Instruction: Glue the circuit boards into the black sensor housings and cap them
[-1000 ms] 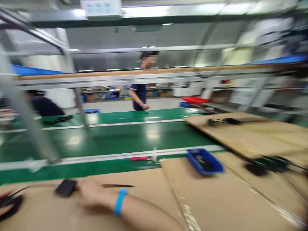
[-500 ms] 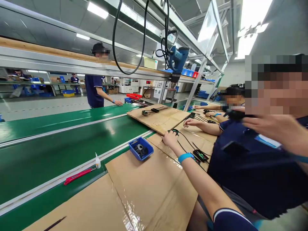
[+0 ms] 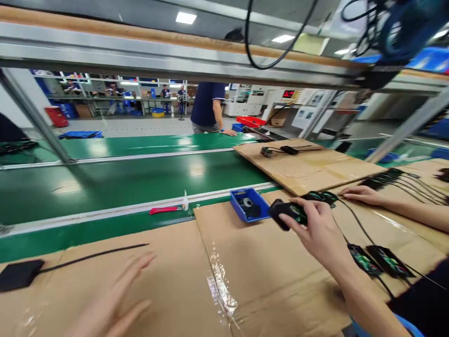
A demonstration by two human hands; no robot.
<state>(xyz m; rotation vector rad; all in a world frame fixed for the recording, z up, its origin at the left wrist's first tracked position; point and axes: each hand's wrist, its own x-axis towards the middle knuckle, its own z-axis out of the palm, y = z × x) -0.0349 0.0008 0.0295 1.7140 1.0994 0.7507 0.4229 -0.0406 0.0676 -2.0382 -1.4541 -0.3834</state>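
My right hand (image 3: 321,229) grips a black plastic housing (image 3: 280,213) with a green board showing in it, raised above the cardboard (image 3: 266,262). Just behind that hand lie more black round-ended parts (image 3: 324,197) with cables. To the right, two open black cases (image 3: 389,260) with green boards and cables rest on the cardboard. My left hand (image 3: 117,295), smeared by motion, hovers at lower left with thumb and fingers apart, holding nothing. Beyond it is a flat black box (image 3: 21,274) with a thin black cable.
A blue bin (image 3: 249,206) holds black parts and a grey ring. A red cutter (image 3: 164,210) and a small white bottle (image 3: 185,201) lie by the green belt (image 3: 157,175). A co-worker's hand (image 3: 363,194) rests at right near cabled parts. A raised cardboard sheet (image 3: 301,171) bears another part.
The view has swung left and down. My right hand has come up off the parts with a black housing in it. My left hand and the flat black box have come into view.
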